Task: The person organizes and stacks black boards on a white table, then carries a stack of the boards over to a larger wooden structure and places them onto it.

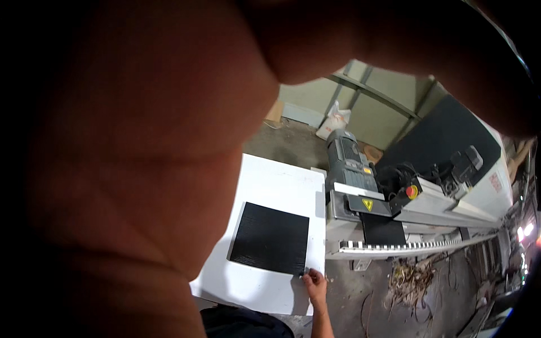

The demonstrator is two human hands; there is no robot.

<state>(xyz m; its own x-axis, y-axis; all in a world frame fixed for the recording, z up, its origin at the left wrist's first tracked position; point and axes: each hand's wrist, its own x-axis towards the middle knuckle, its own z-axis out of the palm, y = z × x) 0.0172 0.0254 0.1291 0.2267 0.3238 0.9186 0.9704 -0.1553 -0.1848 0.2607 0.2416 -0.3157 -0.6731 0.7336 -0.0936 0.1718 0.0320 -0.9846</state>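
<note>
My left hand is very close to the camera, dark and blurred. Its palm fills the left side, and its stretched fingers arch across the top, hiding much of the scene. Nothing shows in its grasp. Below, a flat black square sheet lies on a white tabletop; whether it is one piece or several stacked cannot be told. My right hand is at the sheet's near right corner, fingers bent and closed on that corner.
Right of the table stands a machine with a grey motor, a red stop button and a black-and-white striped edge. A pile of scrap strips lies on the floor beneath. A white sack leans by the back wall.
</note>
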